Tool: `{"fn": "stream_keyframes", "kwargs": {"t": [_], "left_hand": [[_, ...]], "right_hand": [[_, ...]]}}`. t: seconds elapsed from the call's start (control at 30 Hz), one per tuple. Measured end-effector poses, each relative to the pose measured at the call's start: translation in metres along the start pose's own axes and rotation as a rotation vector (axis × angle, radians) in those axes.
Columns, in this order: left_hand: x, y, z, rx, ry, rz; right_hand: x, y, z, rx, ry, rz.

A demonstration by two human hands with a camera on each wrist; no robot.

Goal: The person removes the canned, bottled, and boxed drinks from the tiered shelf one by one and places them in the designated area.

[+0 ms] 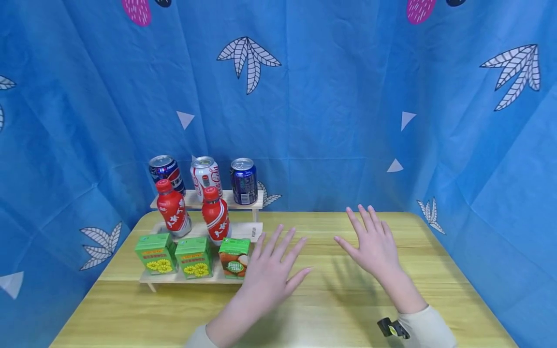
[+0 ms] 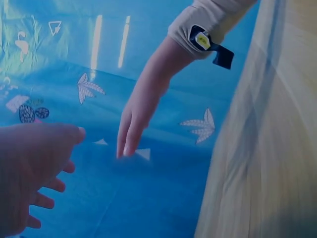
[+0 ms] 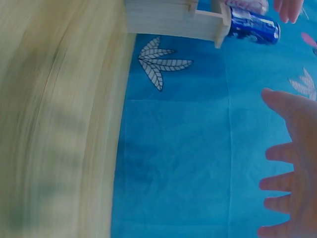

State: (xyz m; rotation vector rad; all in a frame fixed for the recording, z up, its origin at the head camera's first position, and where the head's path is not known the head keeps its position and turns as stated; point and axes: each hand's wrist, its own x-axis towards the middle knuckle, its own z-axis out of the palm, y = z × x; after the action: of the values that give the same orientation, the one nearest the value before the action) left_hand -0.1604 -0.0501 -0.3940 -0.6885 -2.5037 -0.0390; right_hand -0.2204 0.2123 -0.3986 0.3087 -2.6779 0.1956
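Note:
Both hands hover over the wooden table with fingers spread and nothing in them. My left hand is nearest the right end of the stepped rack, overlapping the edge of a green coconut drink carton in the head view. My right hand is farther right, over bare wood. On the rack's low step, two green cartons with yellow flowers stand left of the coconut carton. Two red bottles occupy the middle step. On top are a dark blue Pepsi can, a white Coca-Cola can and a blue-purple can.
A light wooden three-step rack stands at the table's left. Blue patterned cloth hangs behind and along both sides of the table. A black strap with a small device is on the right sleeve.

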Motion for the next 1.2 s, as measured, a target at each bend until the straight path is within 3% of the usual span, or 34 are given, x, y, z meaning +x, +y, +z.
{"fn": "stream_keyframes", "kwargs": {"t": [0.27,0.47,0.6,0.9,1.2], "left_hand": [[-0.028,-0.028,-0.016,0.046,0.199,0.100],[-0.046,-0.053,-0.026,0.057,0.310,0.101],[-0.059,-0.068,-0.034,0.051,0.319,0.054],[-0.088,-0.102,-0.054,0.110,0.292,-0.115],[-0.116,-0.133,-0.065,0.150,0.370,-0.280]], "right_hand": [[0.006,-0.006,-0.005,0.015,0.082,-0.119],[0.013,-0.012,-0.007,0.049,0.186,-0.209],[0.020,-0.019,-0.010,0.084,0.213,-0.249],[0.036,-0.041,-0.016,0.097,0.227,-0.330],[0.058,-0.062,-0.024,0.099,0.241,-0.383]]}}
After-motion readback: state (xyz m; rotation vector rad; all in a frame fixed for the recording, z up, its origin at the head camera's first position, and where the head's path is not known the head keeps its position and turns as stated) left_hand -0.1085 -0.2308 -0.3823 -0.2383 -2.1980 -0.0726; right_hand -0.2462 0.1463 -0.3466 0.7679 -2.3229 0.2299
